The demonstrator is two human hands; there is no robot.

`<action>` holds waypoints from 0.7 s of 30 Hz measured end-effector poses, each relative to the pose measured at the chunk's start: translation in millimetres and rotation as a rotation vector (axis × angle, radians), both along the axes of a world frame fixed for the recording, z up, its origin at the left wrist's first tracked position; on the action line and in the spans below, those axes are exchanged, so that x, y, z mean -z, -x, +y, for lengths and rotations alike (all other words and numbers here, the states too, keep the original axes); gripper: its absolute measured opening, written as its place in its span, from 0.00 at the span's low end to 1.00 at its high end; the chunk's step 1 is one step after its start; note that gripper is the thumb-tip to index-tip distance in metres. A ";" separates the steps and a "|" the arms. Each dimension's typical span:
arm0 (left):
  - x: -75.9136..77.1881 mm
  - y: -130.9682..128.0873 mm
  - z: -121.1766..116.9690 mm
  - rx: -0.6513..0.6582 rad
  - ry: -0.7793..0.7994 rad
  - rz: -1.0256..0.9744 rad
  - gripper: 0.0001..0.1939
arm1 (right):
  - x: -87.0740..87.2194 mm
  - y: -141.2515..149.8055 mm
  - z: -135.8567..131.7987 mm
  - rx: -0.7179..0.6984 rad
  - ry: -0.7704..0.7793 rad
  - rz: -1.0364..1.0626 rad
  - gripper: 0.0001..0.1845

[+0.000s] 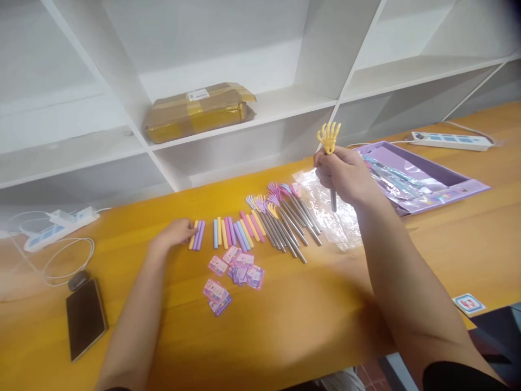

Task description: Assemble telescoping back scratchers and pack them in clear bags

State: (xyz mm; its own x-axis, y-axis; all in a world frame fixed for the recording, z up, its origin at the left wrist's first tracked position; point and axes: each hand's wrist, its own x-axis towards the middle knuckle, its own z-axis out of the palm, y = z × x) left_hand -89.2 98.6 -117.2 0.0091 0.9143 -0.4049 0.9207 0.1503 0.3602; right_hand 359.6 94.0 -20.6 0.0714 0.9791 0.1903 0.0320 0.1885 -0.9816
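Raised above the table, my right hand (342, 172) is closed around a back scratcher (329, 138) with a yellow claw head and a metal rod. My left hand (176, 233) rests low at the table's left middle, its fingertips closed on a yellow handle tube (192, 239). Purple tubes (201, 235) lie right beside that one. Further right is a row of yellow, pink, blue and purple tubes (234, 232). Next to them lies a pile of back scratchers (291, 222) with coloured claw heads and bare metal rods.
Small printed cards (244, 260) lie in front of the tubes. A clear plastic bag (337, 222) and a purple box (459, 187) are at right. A phone (85, 320), cables and a power strip (63, 228) sit left. A taped parcel (195, 114) rests on the shelf.
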 end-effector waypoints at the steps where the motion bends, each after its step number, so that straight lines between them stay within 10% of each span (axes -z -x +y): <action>1: 1.5 -5.6 -0.7 0.007 0.011 -0.021 0.13 | -0.6 0.8 -0.9 0.004 0.000 -0.007 0.10; 9: 10.2 -49.8 -4.7 0.007 -0.058 -0.148 0.08 | 1.9 10.8 -5.0 -0.013 -0.009 -0.117 0.10; 21: 12.6 -33.8 -1.0 -0.086 0.017 -0.294 0.10 | 0.3 18.8 -12.9 0.009 -0.049 -0.317 0.14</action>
